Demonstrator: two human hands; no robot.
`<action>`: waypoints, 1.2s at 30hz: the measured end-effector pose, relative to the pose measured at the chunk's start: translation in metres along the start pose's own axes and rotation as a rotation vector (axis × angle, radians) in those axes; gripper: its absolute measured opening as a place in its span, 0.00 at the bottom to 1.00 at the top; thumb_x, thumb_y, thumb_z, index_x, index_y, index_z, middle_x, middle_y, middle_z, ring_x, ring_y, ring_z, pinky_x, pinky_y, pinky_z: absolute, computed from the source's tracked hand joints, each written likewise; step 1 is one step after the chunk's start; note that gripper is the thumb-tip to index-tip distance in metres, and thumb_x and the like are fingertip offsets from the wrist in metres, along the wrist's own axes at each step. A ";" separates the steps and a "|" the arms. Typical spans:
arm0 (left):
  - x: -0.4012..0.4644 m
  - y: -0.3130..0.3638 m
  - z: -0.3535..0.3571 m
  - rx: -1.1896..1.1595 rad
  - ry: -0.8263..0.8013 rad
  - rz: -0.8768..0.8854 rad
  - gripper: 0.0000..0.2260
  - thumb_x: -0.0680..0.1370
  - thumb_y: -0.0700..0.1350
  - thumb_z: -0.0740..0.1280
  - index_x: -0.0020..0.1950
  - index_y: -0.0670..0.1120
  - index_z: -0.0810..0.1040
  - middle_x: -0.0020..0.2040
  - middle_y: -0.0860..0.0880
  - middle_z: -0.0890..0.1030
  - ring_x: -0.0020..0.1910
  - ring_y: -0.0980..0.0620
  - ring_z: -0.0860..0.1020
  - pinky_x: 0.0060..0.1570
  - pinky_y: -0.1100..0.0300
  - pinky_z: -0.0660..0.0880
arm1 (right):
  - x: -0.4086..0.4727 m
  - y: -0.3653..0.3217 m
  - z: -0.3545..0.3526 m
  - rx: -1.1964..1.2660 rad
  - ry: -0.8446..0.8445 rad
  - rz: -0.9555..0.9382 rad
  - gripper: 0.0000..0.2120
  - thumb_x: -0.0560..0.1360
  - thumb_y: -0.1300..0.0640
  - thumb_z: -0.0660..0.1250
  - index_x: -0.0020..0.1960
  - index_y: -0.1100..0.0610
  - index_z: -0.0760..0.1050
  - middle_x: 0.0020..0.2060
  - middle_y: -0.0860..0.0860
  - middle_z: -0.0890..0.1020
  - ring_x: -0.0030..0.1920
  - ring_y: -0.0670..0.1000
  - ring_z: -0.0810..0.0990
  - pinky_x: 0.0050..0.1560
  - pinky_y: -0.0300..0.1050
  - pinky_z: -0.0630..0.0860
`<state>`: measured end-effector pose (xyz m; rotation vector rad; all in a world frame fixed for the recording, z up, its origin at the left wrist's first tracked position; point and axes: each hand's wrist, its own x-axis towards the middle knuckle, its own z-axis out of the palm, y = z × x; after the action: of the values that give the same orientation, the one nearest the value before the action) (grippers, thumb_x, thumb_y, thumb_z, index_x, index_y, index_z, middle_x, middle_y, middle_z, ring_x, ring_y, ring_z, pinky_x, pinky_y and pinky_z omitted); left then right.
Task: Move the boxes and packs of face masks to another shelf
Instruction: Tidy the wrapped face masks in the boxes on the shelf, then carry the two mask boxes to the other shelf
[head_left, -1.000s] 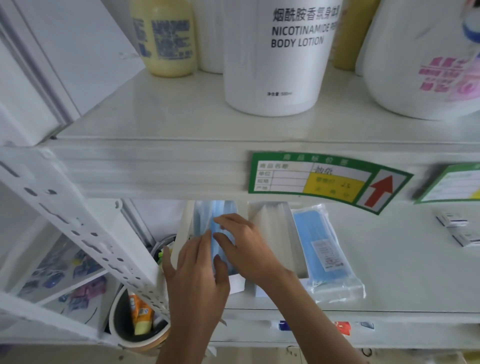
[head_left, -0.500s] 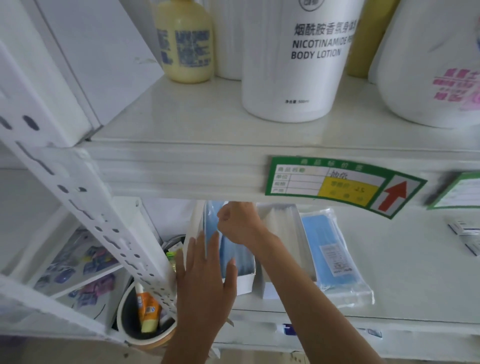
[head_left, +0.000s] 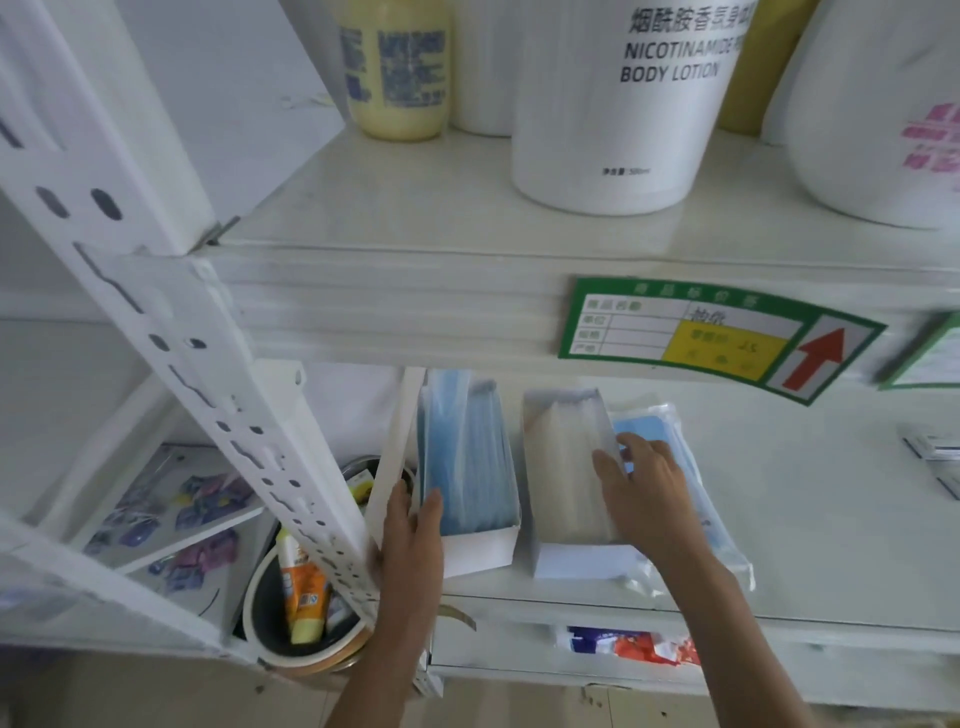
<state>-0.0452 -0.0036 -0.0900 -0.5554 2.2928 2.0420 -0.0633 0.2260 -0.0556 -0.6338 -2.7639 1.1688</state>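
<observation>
Three mask items sit side by side on the lower shelf (head_left: 831, 519). On the left is an open white box of blue masks (head_left: 472, 467). In the middle is an open white box of white masks (head_left: 563, 467). On the right lies a clear plastic pack of blue masks (head_left: 727, 551). My left hand (head_left: 410, 540) grips the left wall of the blue-mask box, thumb inside and fingers outside. My right hand (head_left: 644, 493) lies with fingers apart across the right edge of the white-mask box and the top of the pack.
The upper shelf edge (head_left: 415, 312) with a green price label (head_left: 717, 338) hangs just above the boxes. Lotion bottles (head_left: 623, 104) stand on it. A perforated white post (head_left: 208, 389) slants at left, with a bucket of tubes (head_left: 291, 623) below. Small boxes (head_left: 935, 447) lie far right.
My right hand has left the blue-mask box and moved right onto the white-mask box and the pack. My left hand has slid down to the blue-mask box's left wall.
</observation>
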 end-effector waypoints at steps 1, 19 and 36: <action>0.002 -0.002 0.002 -0.034 -0.006 -0.016 0.08 0.84 0.50 0.61 0.62 0.59 0.73 0.57 0.62 0.76 0.57 0.61 0.73 0.55 0.73 0.67 | -0.004 0.004 0.002 0.041 -0.030 0.038 0.21 0.81 0.47 0.62 0.71 0.55 0.70 0.60 0.53 0.73 0.54 0.55 0.76 0.46 0.45 0.72; -0.044 -0.034 -0.032 -0.318 -0.204 -0.094 0.30 0.62 0.71 0.75 0.63 0.66 0.78 0.61 0.61 0.82 0.67 0.53 0.76 0.65 0.47 0.72 | -0.088 0.029 0.012 0.834 -0.178 0.234 0.25 0.62 0.56 0.74 0.58 0.55 0.73 0.52 0.56 0.84 0.54 0.60 0.83 0.59 0.71 0.76; -0.238 -0.041 -0.071 -0.549 0.174 -0.082 0.24 0.78 0.23 0.59 0.72 0.36 0.69 0.68 0.31 0.74 0.66 0.31 0.74 0.66 0.34 0.71 | -0.159 0.070 -0.020 0.906 -0.927 -0.083 0.35 0.69 0.58 0.70 0.75 0.46 0.69 0.68 0.55 0.79 0.66 0.60 0.79 0.60 0.61 0.79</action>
<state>0.2044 -0.0168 -0.0598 -0.8560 1.7182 2.6729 0.1101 0.2197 -0.0768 0.1903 -2.1997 2.9208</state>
